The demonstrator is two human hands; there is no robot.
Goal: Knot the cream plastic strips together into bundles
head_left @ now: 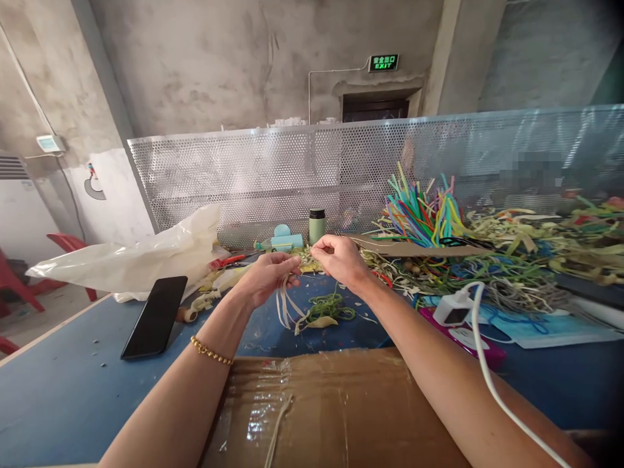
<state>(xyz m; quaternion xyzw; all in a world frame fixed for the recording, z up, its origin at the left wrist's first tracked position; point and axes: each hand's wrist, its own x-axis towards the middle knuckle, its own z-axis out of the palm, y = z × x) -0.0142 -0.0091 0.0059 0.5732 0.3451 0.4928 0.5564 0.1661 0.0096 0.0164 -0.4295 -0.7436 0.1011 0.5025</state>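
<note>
My left hand (269,273) and my right hand (340,259) are raised close together above the blue table (73,383). Both pinch the same bundle of pale flat strips (287,305), whose loose ends hang down towards the table. The left hand's fingers are curled round the strips; the right hand's thumb and fingers are pressed together at their top. A gold bead bracelet (210,351) sits on my left wrist. Below the hands lies a small tangle of green cord (329,309).
A black phone (155,316) lies at the left beside a pale plastic bag (141,257). A cardboard box (331,409) is at the near edge. Colourful strips (419,211) and tangled scraps pile at the right, with a white charger (455,309) and cable. A perforated metal screen (292,175) stands behind.
</note>
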